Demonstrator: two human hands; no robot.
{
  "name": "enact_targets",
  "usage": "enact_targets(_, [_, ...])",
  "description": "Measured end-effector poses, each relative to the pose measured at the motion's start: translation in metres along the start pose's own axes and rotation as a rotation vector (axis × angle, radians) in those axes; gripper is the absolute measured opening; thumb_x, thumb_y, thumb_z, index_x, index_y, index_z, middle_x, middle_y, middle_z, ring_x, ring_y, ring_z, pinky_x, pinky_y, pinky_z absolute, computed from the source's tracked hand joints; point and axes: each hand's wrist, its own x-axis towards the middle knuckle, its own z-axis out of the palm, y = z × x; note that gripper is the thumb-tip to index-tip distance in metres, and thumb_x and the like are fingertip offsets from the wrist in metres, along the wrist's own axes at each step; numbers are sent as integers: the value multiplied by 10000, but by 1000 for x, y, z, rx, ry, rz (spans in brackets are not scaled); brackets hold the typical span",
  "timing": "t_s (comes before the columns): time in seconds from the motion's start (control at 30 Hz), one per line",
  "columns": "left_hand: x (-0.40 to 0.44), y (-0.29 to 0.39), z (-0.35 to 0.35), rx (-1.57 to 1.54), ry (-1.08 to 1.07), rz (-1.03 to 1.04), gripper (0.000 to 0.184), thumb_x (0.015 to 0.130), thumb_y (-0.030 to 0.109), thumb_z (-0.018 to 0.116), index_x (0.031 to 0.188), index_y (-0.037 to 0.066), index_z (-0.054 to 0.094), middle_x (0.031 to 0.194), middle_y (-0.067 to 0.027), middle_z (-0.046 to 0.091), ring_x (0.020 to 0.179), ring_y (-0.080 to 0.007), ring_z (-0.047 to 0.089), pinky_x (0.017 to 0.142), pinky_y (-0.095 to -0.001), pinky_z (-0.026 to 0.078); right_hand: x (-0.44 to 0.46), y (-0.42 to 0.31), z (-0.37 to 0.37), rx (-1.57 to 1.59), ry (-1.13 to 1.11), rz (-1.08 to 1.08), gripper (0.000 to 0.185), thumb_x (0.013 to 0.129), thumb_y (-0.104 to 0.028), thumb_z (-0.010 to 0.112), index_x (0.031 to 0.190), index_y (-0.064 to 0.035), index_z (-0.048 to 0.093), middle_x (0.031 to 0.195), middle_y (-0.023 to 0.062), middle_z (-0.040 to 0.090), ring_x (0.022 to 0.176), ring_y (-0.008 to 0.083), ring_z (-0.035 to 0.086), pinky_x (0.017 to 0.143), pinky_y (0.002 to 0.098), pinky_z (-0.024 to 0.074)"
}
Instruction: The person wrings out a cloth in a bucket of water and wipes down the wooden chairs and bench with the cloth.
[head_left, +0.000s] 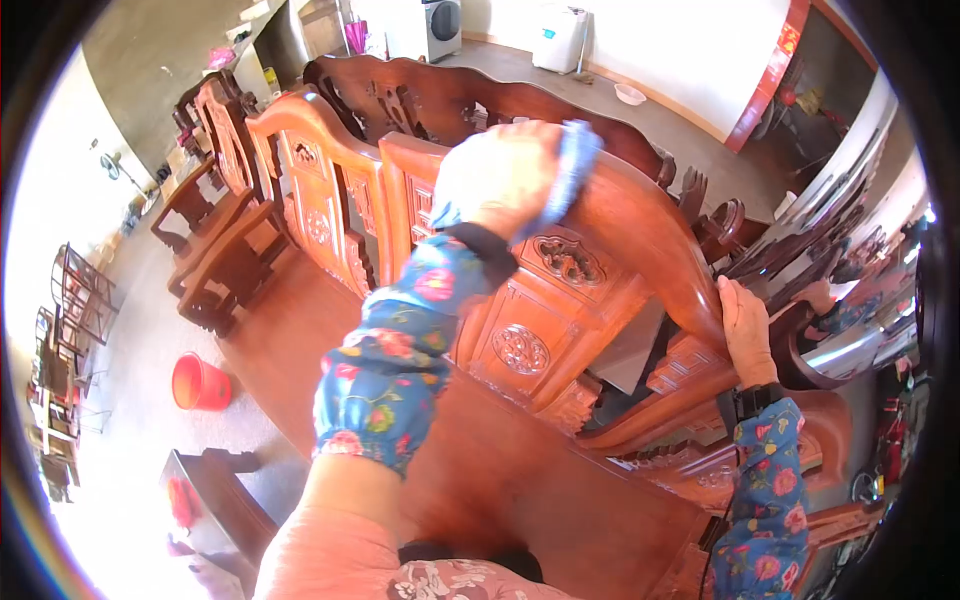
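Observation:
My left hand [505, 170] is closed on a blue cloth [572, 180] at the curved top rail of a carved reddish-brown wooden bench back [620, 215]. A light patch of cloth or glare covers part of this hand. My right hand [748, 330] lies against the lower right end of the same rail, its visible fingers stretched along the wood. Below the rail, the bench back has a carved panel [520, 347] with a round relief. The broad wooden seat [500, 480] spreads out under my arms. Floral sleeves cover both my forearms.
Behind the bench back stands another dark carved wooden back [420, 85]. Wooden armchairs [205, 225] line up on the left. A red bucket [200, 383] is on the floor near a dark wooden piece [222, 500]. Farther back are a washing machine [443, 25] and a white bin [560, 40].

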Motion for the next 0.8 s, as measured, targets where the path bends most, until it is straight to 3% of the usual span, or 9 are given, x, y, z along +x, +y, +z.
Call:
enact_targets(0.03, [6, 20, 17, -116, 140, 163, 370, 908, 369, 467, 856, 53, 652, 901, -179, 670, 893, -350, 637, 815, -452, 484, 0, 0, -1, -7, -5, -6, 415, 1002, -331, 416, 870, 5, 621, 821, 252, 605, 817, 459, 553, 691, 483, 431])
enact_targets(0.07, [7, 57, -1, -110, -12, 153, 359, 856, 355, 514, 713, 55, 651, 776, -161, 660, 798, -350, 638, 773, -452, 476, 0, 1, -2, -10, -9, 1, 397, 1004, -314, 411, 906, 5, 626, 842, 258, 608, 832, 460, 558, 705, 481, 438])
enact_targets(0.1, [12, 81, 41, -100, 183, 328, 347, 801, 364, 533, 653, 74, 654, 703, -137, 646, 714, -336, 631, 729, -441, 465, 0, 3, -2, -13, -12, 8, 382, 1006, -297, 406, 942, 4, 632, 864, 264, 612, 847, 460, 563, 720, 479, 446])
enact_targets(0.23, [-37, 187, 73, 16, -55, 655, 377, 810, 410, 533, 774, 82, 717, 798, -128, 664, 869, -316, 611, 960, -491, 353, -6, 33, 2, 88, 157, -64, 311, 1010, -212, 397, 1061, 19, 598, 935, 253, 627, 874, 450, 583, 777, 439, 474])
enact_targets(0.4, [-34, 152, 71, -246, 54, 749, 346, 797, 394, 591, 820, 68, 704, 807, -97, 620, 1003, -308, 561, 995, -544, 327, -9, 33, 0, 29, 241, -62, 309, 1009, -213, 414, 1080, 33, 587, 930, 228, 645, 848, 402, 611, 769, 401, 488])
enact_targets(0.53, [-5, 98, 57, -188, 154, 586, 338, 808, 387, 589, 974, 106, 678, 931, -103, 659, 1001, -319, 582, 989, -515, 359, -8, 28, -3, 148, 210, 92, 277, 991, -214, 474, 1054, 26, 597, 870, 194, 646, 787, 296, 636, 735, 369, 488])
enact_targets(0.7, [19, -16, 38, -199, 128, 250, 400, 848, 368, 540, 1090, 73, 662, 1064, -176, 664, 1017, -357, 614, 905, -456, 455, -8, 16, -5, 79, 258, 75, 230, 972, -208, 512, 1003, 0, 607, 874, 216, 638, 802, 392, 609, 711, 397, 478])
enact_targets(0.77, [6, -55, 26, -107, 18, -66, 363, 872, 370, 497, 1057, 108, 665, 1016, -145, 679, 967, -330, 636, 846, -442, 478, -5, 13, -6, 59, 249, 90, 224, 965, -217, 515, 983, -16, 612, 895, 219, 644, 835, 405, 611, 721, 419, 479])
enact_targets(0.8, [0, -89, 39, 16, 96, -9, 347, 876, 380, 485, 1012, 119, 669, 966, -116, 689, 917, -317, 647, 835, -432, 475, -5, 14, -4, 54, 254, 110, 224, 965, -217, 515, 983, -16, 612, 895, 219, 644, 835, 405, 611, 721, 419, 479])
